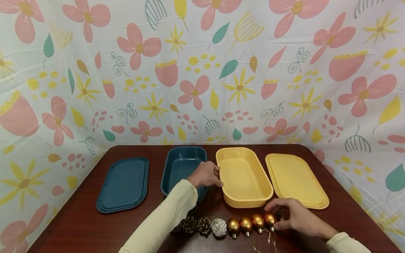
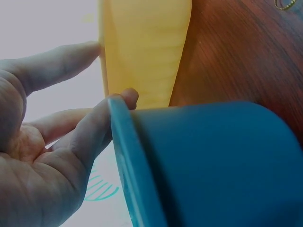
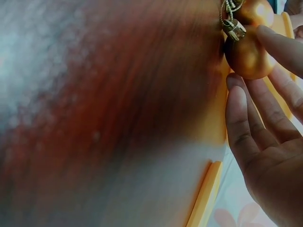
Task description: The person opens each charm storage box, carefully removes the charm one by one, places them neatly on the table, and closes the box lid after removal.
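My left hand reaches over the blue container to the yellow container. In the left wrist view, its extended thumb touches the yellow rim, and the other fingers lie beside the blue rim. My right hand has its thumb and fingers around the rightmost gold Christmas ball, which has a metal cap and string. Beside that ball stand more gold balls, a whitish textured ball and brown pinecones, all in one row.
A blue lid lies flat on the dark wooden table at the left. At the right, a yellow lid lies next to the yellow container. A flower-patterned cloth hangs behind the table.
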Available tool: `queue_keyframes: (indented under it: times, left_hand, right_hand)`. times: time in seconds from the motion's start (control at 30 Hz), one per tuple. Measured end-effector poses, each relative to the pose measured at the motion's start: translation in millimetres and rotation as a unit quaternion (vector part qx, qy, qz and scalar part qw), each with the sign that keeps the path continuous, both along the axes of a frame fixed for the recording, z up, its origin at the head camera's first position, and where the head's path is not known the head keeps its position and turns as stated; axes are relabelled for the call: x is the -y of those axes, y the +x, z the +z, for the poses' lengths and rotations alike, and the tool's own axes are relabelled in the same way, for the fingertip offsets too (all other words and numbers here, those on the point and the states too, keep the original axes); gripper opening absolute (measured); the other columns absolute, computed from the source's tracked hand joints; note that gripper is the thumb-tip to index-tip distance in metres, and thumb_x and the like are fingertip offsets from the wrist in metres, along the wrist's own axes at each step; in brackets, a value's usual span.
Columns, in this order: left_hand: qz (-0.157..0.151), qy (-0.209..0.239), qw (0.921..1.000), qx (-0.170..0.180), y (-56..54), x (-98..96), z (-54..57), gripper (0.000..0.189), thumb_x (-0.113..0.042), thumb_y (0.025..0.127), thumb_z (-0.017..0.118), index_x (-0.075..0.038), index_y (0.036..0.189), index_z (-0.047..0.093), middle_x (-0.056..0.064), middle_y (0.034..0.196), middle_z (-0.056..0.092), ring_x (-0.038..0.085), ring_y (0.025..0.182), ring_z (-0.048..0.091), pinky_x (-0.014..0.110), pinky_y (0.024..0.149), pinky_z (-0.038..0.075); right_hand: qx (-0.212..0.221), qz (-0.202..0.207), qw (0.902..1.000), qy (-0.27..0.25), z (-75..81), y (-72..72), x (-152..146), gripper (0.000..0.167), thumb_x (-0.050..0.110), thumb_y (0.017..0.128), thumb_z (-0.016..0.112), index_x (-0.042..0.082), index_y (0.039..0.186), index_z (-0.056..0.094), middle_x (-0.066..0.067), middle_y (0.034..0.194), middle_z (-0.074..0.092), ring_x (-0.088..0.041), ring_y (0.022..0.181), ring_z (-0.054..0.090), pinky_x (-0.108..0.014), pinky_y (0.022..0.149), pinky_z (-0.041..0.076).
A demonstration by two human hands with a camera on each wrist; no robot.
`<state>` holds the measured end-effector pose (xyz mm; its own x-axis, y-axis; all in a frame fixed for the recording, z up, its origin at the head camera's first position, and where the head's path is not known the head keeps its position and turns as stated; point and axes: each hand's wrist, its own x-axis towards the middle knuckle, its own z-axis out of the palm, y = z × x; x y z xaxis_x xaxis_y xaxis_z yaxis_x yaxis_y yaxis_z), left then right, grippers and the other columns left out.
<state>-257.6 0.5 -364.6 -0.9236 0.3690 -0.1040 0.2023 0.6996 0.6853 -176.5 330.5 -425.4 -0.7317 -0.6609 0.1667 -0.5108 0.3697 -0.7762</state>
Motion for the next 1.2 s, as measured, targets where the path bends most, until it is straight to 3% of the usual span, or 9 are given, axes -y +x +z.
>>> queue_keyframes:
  times: [0.17,0.33,0.5,0.6,0.67,0.8,0.93,1.03,1.2]
  left_hand:
    - [-0.001,-0.004,0.9999,-0.009,-2.1,3.3,1.2,0.066,-0.015,0.081,0.085,-0.005,0.141,0.059,0.011,0.112,0.077,0.022,0.099,0.074,0.037,0.087,0.061]
    - [0.015,0.009,0.9997,-0.015,-2.2,8.0,7.1,0.065,-0.016,0.082,0.084,-0.007,0.141,0.059,0.01,0.106,0.078,0.021,0.094,0.075,0.039,0.086,0.061]
    - [0.03,0.042,0.9982,-0.031,0.2,12.9,15.3,0.065,-0.019,0.086,0.08,-0.007,0.145,0.054,0.011,0.114,0.075,0.023,0.101,0.073,0.041,0.091,0.06]
    - [0.031,0.061,0.997,-0.038,4.9,19.5,19.7,0.062,-0.02,0.089,0.077,-0.008,0.146,0.053,0.011,0.124,0.071,0.023,0.109,0.071,0.041,0.094,0.059]
    - [0.028,0.07,0.9961,-0.047,9.4,27.9,22.9,0.06,-0.023,0.091,0.075,-0.01,0.145,0.054,0.01,0.128,0.07,0.024,0.114,0.069,0.041,0.095,0.058]
    - [0.032,0.085,0.9931,-0.074,22.8,57.4,30.5,0.056,-0.023,0.093,0.073,-0.013,0.145,0.054,0.009,0.131,0.069,0.026,0.118,0.068,0.041,0.094,0.058]
    - [0.069,0.109,0.9882,-0.083,42.5,98.5,34.5,0.054,-0.022,0.093,0.073,-0.016,0.144,0.056,0.009,0.131,0.069,0.026,0.12,0.067,0.042,0.093,0.058]
    - [0.102,0.114,0.984,-0.092,58.3,129.1,33.7,0.054,-0.022,0.093,0.073,-0.017,0.144,0.056,0.007,0.132,0.069,0.025,0.121,0.067,0.043,0.094,0.058]
    - [0.155,0.084,0.975,-0.135,84.3,182.9,29.3,0.053,-0.027,0.094,0.071,-0.017,0.144,0.056,0.01,0.132,0.069,0.03,0.121,0.067,0.047,0.094,0.057]
  right_hand:
    - [0.003,0.003,1.0,-0.007,1.8,-4.2,0.8,0.038,0.011,0.081,0.082,0.001,0.114,0.066,-0.008,0.103,0.068,-0.003,0.089,0.063,-0.026,0.063,0.055]
    - [0.01,0.01,0.9999,-0.01,6.1,-8.8,1.5,0.038,0.01,0.082,0.081,-0.001,0.115,0.065,-0.009,0.104,0.069,-0.004,0.09,0.064,-0.026,0.065,0.055]
    - [0.022,0.013,0.9996,-0.007,13.5,-10.9,-2.8,0.037,0.007,0.084,0.079,-0.004,0.116,0.064,-0.01,0.105,0.071,-0.006,0.092,0.067,-0.026,0.069,0.057]
    - [0.006,0.019,0.9998,0.002,20.4,-11.2,-6.0,0.033,0.006,0.086,0.078,-0.003,0.115,0.065,-0.01,0.107,0.072,-0.006,0.094,0.069,-0.026,0.071,0.058]
    - [-0.028,0.028,0.9992,0.011,26.7,-11.1,-7.9,0.029,0.004,0.086,0.077,0.0,0.113,0.067,-0.009,0.104,0.074,-0.006,0.092,0.07,-0.025,0.072,0.059]
    - [-0.087,0.04,0.9951,0.026,46.6,-11.0,-8.3,0.027,0.0,0.086,0.076,0.012,0.11,0.069,0.001,0.097,0.074,-0.005,0.085,0.07,-0.024,0.067,0.058]
    - [-0.105,0.047,0.9929,0.031,68.5,-9.7,7.6,0.025,0.002,0.088,0.074,0.014,0.109,0.069,0.008,0.095,0.074,-0.003,0.082,0.069,-0.023,0.065,0.057]
    - [-0.113,0.051,0.9921,0.019,81.4,-8.3,27.7,0.024,0.0,0.088,0.073,0.012,0.108,0.07,0.005,0.095,0.074,-0.002,0.083,0.07,-0.024,0.067,0.057]
    - [-0.132,0.057,0.9896,0.0,94.8,-9.4,76.2,0.024,0.002,0.09,0.072,0.019,0.107,0.071,-0.002,0.098,0.075,-0.002,0.085,0.07,-0.025,0.069,0.058]
